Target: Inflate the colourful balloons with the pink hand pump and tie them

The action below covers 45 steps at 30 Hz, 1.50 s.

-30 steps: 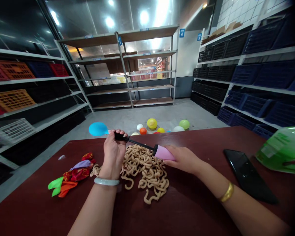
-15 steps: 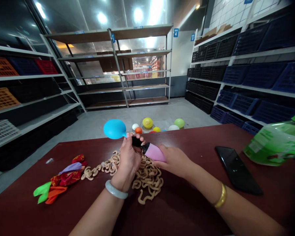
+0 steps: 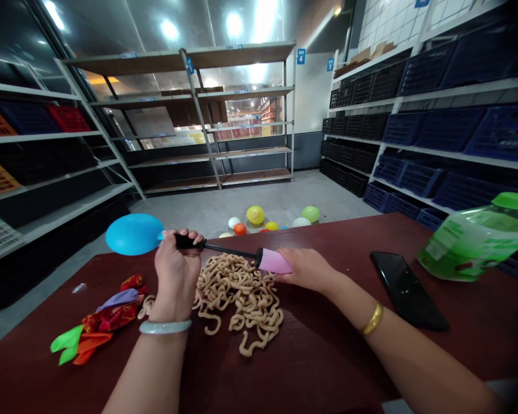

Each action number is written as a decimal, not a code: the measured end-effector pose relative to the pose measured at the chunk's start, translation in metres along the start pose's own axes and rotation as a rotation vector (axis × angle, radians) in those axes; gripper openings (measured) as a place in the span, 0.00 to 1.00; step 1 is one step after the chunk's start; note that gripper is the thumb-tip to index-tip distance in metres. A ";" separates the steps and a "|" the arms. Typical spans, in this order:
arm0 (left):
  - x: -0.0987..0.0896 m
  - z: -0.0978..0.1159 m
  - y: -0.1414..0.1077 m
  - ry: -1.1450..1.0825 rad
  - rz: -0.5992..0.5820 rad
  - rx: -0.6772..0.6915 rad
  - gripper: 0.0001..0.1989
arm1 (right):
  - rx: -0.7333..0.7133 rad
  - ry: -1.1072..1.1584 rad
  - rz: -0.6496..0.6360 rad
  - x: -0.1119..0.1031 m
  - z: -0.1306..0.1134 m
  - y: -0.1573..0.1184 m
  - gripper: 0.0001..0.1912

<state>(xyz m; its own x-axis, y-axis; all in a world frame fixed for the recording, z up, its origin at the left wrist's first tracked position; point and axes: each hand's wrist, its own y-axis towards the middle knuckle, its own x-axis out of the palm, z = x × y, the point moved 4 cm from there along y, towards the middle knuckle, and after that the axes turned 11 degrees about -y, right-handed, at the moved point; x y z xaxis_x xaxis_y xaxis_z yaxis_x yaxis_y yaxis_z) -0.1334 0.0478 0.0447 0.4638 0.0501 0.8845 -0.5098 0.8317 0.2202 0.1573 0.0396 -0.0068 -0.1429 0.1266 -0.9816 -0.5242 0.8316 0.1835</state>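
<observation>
A partly inflated blue balloon (image 3: 134, 234) sits on the nozzle end of a hand balloon pump (image 3: 231, 250). My left hand (image 3: 178, 259) is closed round the pump's black end and the balloon's neck. My right hand (image 3: 304, 267) grips the pink barrel, and the thin black rod between the two parts is drawn out. Below the pump, a heap of tan curly pieces (image 3: 242, 299) lies on the table. Left of my left wrist are several limp balloons (image 3: 107, 313) in red, purple, orange and green.
On the dark red table (image 3: 328, 356), a black phone (image 3: 408, 287) and a green-capped bottle of green liquid (image 3: 475, 238) stand to the right. Inflated balloons (image 3: 255, 215) lie on the floor beyond the table. Shelves with crates (image 3: 440, 135) line the sides.
My left hand has moved left, away from my right, drawing the pump's rod out. The blue balloon has shifted left with it and looks larger. The view has shifted slightly.
</observation>
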 end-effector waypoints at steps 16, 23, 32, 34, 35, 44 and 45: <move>0.030 -0.072 -0.079 -0.019 -0.099 -0.198 0.09 | 0.044 0.017 0.059 -0.013 -0.028 -0.008 0.25; 0.034 -0.060 -0.076 0.008 -0.099 -0.139 0.09 | 0.031 0.091 0.055 -0.012 -0.031 -0.007 0.27; 0.007 0.004 -0.008 0.023 0.008 0.027 0.08 | -0.013 0.029 -0.011 -0.006 -0.011 -0.004 0.26; 0.004 0.007 -0.004 0.020 0.009 0.034 0.08 | -0.013 0.011 -0.013 -0.005 -0.008 -0.004 0.25; 0.004 0.005 -0.004 0.018 0.007 0.036 0.08 | -0.012 0.000 -0.012 -0.005 -0.007 -0.004 0.26; 0.022 -0.062 -0.063 -0.006 -0.067 -0.131 0.11 | -0.009 0.005 0.033 -0.009 -0.013 -0.007 0.26; 0.023 -0.068 -0.070 -0.011 -0.071 -0.150 0.11 | -0.006 0.013 0.033 -0.009 -0.015 -0.007 0.26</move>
<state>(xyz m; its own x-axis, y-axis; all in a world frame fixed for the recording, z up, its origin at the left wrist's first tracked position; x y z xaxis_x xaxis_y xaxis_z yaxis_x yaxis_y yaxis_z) -0.0374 0.0285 0.0216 0.4861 -0.0171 0.8737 -0.3616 0.9063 0.2189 0.1495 0.0240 0.0018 -0.1712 0.1464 -0.9743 -0.5242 0.8238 0.2159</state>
